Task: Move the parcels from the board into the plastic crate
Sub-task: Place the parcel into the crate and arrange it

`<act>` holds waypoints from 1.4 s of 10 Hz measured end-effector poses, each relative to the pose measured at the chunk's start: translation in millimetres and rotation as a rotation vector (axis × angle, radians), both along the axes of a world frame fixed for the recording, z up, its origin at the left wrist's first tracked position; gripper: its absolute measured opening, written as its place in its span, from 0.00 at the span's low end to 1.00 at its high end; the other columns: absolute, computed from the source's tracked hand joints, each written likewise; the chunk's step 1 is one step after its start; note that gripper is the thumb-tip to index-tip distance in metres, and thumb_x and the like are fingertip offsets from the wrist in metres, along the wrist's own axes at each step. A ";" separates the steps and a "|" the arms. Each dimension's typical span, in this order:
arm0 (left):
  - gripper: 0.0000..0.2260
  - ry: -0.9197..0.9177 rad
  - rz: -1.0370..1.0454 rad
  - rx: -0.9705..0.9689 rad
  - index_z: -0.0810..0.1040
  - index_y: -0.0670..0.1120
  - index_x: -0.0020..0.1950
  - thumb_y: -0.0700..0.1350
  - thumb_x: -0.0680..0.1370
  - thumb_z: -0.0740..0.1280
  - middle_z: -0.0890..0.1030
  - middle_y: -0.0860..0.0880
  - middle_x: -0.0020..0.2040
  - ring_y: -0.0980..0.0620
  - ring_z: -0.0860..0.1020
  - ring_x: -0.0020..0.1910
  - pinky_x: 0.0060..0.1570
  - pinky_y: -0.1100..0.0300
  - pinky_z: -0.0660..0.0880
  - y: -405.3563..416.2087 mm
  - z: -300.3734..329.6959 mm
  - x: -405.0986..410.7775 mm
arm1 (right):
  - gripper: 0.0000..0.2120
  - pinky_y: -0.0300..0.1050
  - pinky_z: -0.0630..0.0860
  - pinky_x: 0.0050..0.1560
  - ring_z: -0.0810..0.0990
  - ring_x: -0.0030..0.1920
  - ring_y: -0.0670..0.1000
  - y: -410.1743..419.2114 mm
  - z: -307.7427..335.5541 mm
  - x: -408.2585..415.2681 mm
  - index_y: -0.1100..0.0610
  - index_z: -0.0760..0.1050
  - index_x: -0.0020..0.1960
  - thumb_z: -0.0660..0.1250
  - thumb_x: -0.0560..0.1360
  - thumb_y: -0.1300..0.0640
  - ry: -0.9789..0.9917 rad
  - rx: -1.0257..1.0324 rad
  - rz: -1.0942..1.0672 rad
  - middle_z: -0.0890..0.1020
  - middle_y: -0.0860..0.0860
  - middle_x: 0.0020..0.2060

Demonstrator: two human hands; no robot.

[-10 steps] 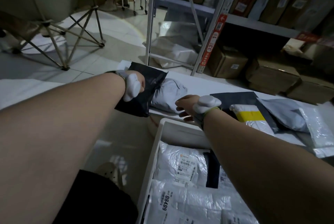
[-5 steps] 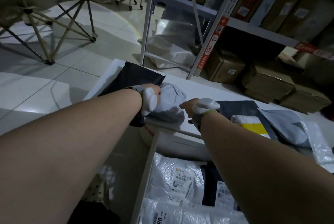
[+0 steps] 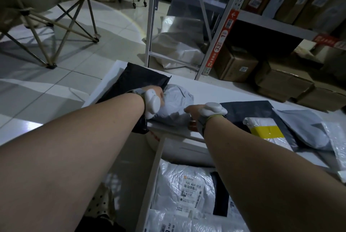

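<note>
Grey bundle: a crumpled grey poly-mailer parcel (image 3: 176,100) lay on the white board (image 3: 211,89), near its front edge; both hands were on it
Left hand: the left hand (image 3: 158,94) lay against the parcel's left side, over a flat black mailer (image 3: 131,84); its fingers were hidden, so its grasp could not be told
Right hand: the right hand (image 3: 193,111) touched the parcel's right end; whether its fingers curled round it could not be told
Board, right part: a dark mailer (image 3: 247,109), a white packet with a yellow band (image 3: 265,130) and a grey mailer (image 3: 303,127) lay overlapping
Crate: the white plastic crate (image 3: 149,181) stood just below the board's front edge; white labelled parcels (image 3: 185,185) lay inside
</note>
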State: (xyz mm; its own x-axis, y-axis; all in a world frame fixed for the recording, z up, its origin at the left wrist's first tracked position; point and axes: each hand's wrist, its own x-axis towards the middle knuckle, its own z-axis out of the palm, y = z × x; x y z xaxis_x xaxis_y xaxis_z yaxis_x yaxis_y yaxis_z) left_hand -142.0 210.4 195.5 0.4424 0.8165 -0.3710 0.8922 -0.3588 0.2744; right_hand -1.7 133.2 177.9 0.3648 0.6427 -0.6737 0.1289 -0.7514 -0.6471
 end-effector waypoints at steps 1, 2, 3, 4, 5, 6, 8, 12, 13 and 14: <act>0.15 -0.011 -0.012 -0.006 0.75 0.39 0.65 0.42 0.80 0.61 0.78 0.42 0.58 0.51 0.70 0.48 0.46 0.63 0.64 -1.9 0.2 3.4 | 0.17 0.54 0.77 0.58 0.82 0.50 0.58 1.1 -15.3 10.8 0.63 0.74 0.54 0.69 0.71 0.52 0.106 0.051 -0.174 0.82 0.57 0.37; 0.15 -0.017 -0.017 0.015 0.74 0.39 0.65 0.42 0.80 0.61 0.78 0.42 0.60 0.51 0.70 0.48 0.46 0.63 0.64 -1.7 -2.1 3.4 | 0.13 0.48 0.79 0.50 0.84 0.42 0.54 1.9 -13.8 10.5 0.64 0.81 0.35 0.70 0.69 0.54 0.119 0.080 -0.207 0.84 0.55 0.30; 0.15 -0.047 -0.014 -0.002 0.74 0.39 0.65 0.41 0.80 0.60 0.76 0.45 0.54 0.51 0.70 0.48 0.47 0.63 0.64 -3.5 1.3 3.6 | 0.20 0.43 0.75 0.39 0.77 0.36 0.51 -1.7 -3.9 2.4 0.64 0.77 0.29 0.65 0.76 0.56 0.195 0.062 -0.192 0.79 0.55 0.27; 0.15 -0.043 -0.028 -0.031 0.73 0.39 0.66 0.39 0.80 0.60 0.75 0.45 0.54 0.50 0.72 0.51 0.50 0.61 0.67 -4.7 5.4 3.8 | 0.16 0.42 0.73 0.36 0.72 0.32 0.50 -1.6 -6.6 -4.9 0.61 0.73 0.31 0.63 0.77 0.59 0.175 0.057 -0.154 0.74 0.54 0.29; 0.14 -0.046 -0.053 -0.031 0.73 0.39 0.64 0.38 0.80 0.59 0.75 0.44 0.57 0.50 0.73 0.53 0.55 0.59 0.68 -7.2 7.4 5.1 | 0.13 0.38 0.69 0.32 0.67 0.30 0.48 -1.3 -9.4 -5.3 0.58 0.67 0.36 0.58 0.79 0.62 0.074 0.068 -0.121 0.69 0.54 0.32; 0.08 -0.095 -0.078 -0.022 0.73 0.43 0.57 0.38 0.80 0.59 0.74 0.45 0.52 0.50 0.73 0.50 0.50 0.62 0.67 -12.4 12.1 6.4 | 0.15 0.44 0.75 0.45 0.66 0.34 0.46 2.5 -4.2 3.0 0.54 0.59 0.35 0.56 0.81 0.61 0.021 0.133 -0.135 0.65 0.50 0.36; 0.19 -0.221 -0.109 0.051 0.69 0.45 0.70 0.43 0.78 0.63 0.75 0.45 0.66 0.46 0.75 0.62 0.57 0.61 0.70 -41.8 25.8 22.0 | 0.08 0.49 0.78 0.49 0.72 0.38 0.48 -22.5 9.7 21.6 0.55 0.66 0.41 0.57 0.79 0.61 0.054 0.241 -0.230 0.69 0.53 0.43; 0.45 -0.203 -0.392 0.206 0.54 0.49 0.75 0.55 0.66 0.76 0.62 0.42 0.68 0.39 0.72 0.63 0.62 0.49 0.72 -126.6 31.1 43.4 | 0.14 0.51 0.81 0.33 0.80 0.40 0.59 -112.5 30.9 35.0 0.67 0.70 0.61 0.54 0.79 0.64 0.454 0.421 -0.508 0.79 0.64 0.48; 0.41 -0.242 -0.429 0.272 0.56 0.51 0.74 0.55 0.67 0.75 0.63 0.44 0.66 0.42 0.72 0.62 0.60 0.53 0.72 -146.1 30.6 40.7 | 0.09 0.49 0.80 0.24 0.82 0.28 0.57 -144.9 43.0 35.9 0.67 0.71 0.50 0.53 0.79 0.66 0.537 0.447 -0.571 0.82 0.61 0.31; 0.39 -0.234 -0.488 0.290 0.58 0.52 0.72 0.55 0.67 0.74 0.63 0.46 0.66 0.44 0.72 0.61 0.59 0.55 0.72 -160.0 28.6 34.6 | 0.10 0.48 0.79 0.24 0.80 0.22 0.54 -170.1 46.2 39.0 0.67 0.71 0.45 0.52 0.78 0.68 0.609 0.473 -0.612 0.80 0.59 0.24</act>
State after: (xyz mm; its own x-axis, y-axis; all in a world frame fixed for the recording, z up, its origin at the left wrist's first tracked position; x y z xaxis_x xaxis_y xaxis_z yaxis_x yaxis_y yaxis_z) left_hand -107.3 50.4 224.1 0.8333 0.5527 -0.0115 0.5343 -0.7999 0.2732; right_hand 37.2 -36.9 224.1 0.4004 0.7103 -0.5789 -0.6517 -0.2233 -0.7248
